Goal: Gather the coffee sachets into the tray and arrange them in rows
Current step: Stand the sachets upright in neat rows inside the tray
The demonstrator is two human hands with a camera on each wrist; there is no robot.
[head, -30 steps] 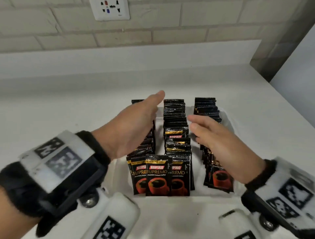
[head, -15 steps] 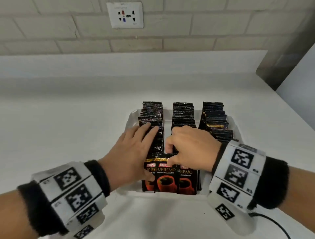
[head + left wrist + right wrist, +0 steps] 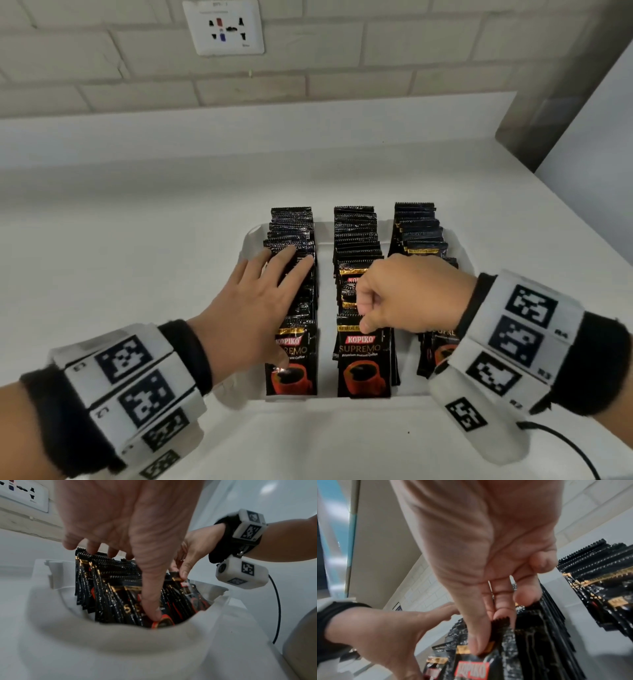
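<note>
Sachets (image 3: 363,356): black glossy packets, serrated top edges, gold band, red KOPIKO label, SUPREMO lettering, red cup of coffee printed low on the face.
Position: all standing on edge inside the tray (image 3: 251,236), faces toward the near side, packed front to back.
Rows: three, side by side with gaps between; left row (image 3: 291,246), middle row (image 3: 356,240), right row (image 3: 418,229).
Tray: white, shallow, rounded rim, resting on the white counter (image 3: 137,240).
Left hand (image 3: 253,308): fingers straight and spread, laid flat over the tops of the left row; thumb (image 3: 152,599) pressed down against the face of the front sachet there.
Right hand (image 3: 404,294): fingers curled, thumb and fingertips (image 3: 500,614) pinching the top edge of the front sachet of the middle row.
Right row: partly hidden behind the right wrist.
Wall: pale brick, white socket plate (image 3: 224,27) above the counter.
</note>
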